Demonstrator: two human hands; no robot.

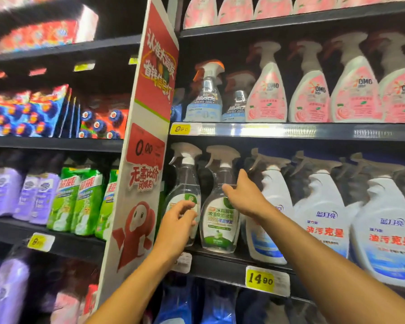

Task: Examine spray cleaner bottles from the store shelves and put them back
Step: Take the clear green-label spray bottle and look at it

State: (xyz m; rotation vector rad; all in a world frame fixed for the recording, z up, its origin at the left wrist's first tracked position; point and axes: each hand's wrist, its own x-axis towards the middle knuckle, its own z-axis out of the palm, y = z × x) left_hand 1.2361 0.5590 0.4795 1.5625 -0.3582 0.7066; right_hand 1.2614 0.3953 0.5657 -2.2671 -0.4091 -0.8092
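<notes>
Both clear spray bottles stand on the shelf [220, 259]. Your left hand [177, 226] has loose, parted fingers touching the left bottle [185, 183]. Your right hand [244, 195] reaches the right bottle [220, 220]; its thumb and fingers are spread apart at the bottle's neck. It looks like pick-up or let-go time. Next, wrap the neck snugly.

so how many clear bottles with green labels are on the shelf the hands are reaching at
2, side by side at the shelf's left end: the left clear bottle by the left hand, the right clear bottle by the right hand. More may stand hidden behind.
</notes>
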